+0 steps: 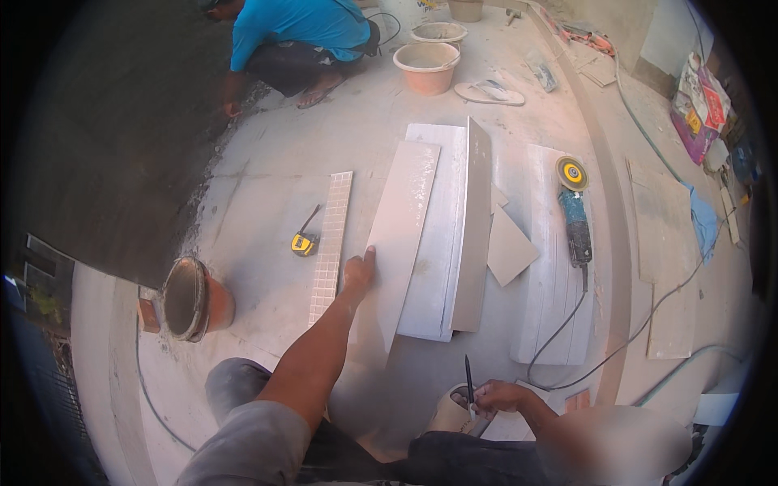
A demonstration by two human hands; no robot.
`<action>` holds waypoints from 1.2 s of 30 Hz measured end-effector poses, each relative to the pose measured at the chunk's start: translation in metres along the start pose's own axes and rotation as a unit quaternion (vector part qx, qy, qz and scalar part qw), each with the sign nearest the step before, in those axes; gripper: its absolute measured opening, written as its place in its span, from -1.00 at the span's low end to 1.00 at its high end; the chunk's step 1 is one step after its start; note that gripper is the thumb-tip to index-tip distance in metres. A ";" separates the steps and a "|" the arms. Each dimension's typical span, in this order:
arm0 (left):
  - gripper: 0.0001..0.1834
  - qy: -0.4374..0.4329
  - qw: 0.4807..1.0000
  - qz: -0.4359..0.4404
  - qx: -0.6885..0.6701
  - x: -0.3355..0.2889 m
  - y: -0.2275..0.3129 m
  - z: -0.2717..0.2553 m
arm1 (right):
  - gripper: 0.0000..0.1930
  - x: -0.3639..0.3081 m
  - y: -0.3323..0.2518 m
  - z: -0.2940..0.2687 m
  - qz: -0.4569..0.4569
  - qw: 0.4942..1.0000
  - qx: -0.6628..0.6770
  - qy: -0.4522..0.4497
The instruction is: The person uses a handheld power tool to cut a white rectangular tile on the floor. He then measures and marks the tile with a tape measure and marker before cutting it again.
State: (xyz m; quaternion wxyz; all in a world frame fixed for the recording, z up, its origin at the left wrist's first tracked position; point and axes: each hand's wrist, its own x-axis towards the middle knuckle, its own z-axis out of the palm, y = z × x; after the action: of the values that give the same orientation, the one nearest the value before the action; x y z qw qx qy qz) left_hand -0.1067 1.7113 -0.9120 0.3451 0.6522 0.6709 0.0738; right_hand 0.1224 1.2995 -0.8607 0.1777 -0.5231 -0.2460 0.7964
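My left hand [359, 271] grips the left edge of a long beige tile plank [401, 211], thumb on its upper face. My right hand [496, 398] holds a dark, pointed pencil [469, 374] upright, its tip up, beside a small tub [450, 413] in front of my knees. To the left of the plank lies a narrow tile strip with a grid pattern [331, 247], and a yellow tape measure [304, 244] sits beside that. Right of the plank are a whitish slab [436, 267] and another tile plank [472, 235] standing tilted on its edge.
An angle grinder [576, 227] with a yellow-centred disc lies on a pale board [547, 308], its cord running right. Cut tile pieces [510, 247] lie nearby. A bucket [217, 301] stands left. Ahead are tubs [427, 69], a sandal [490, 93] and a crouching person [304, 40].
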 end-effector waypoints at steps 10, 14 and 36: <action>-0.15 -0.040 0.987 -0.087 -0.126 -0.075 0.031 -0.058 | -0.91 0.023 -0.063 -0.039 -0.275 0.946 0.101 0.137; -0.19 -0.026 0.972 -0.110 -0.207 -0.114 0.055 -0.029 | -0.85 0.017 -0.125 -0.050 -0.245 0.934 0.023 0.260; -0.62 -0.209 0.855 -0.127 -0.457 -0.194 0.107 0.081 | -0.61 0.034 -0.152 -0.148 -0.289 0.738 -0.342 0.505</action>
State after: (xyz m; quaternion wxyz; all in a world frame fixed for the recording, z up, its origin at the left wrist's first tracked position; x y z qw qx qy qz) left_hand 0.0100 1.5177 -0.8429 0.7430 0.3303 0.5504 0.1895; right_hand 0.2487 1.4726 -0.8475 0.3064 -0.7780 -0.5152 0.1885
